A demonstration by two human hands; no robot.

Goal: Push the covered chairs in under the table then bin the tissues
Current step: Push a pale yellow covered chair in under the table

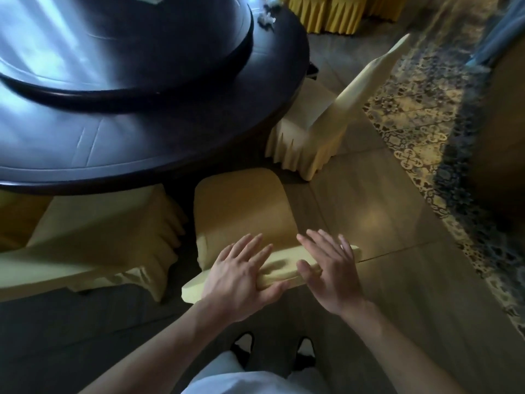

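A chair in a yellow cover (241, 203) stands right in front of me, its seat partly under the round dark table (142, 143). My left hand (241, 277) and my right hand (329, 268) lie flat on top of its backrest, fingers straight, thumbs against the near face. A second covered chair (93, 231) is at the left, a third (321, 123) at the right by the table edge. Crumpled white tissues (267, 19) lie on the far side of the tabletop.
A raised turntable (127, 52) fills the table's middle. More yellow covered chairs (335, 15) stand at the back. A patterned carpet (420, 132) runs along the right, beside wood flooring (383, 223). My shoes (272, 354) are just behind the chair.
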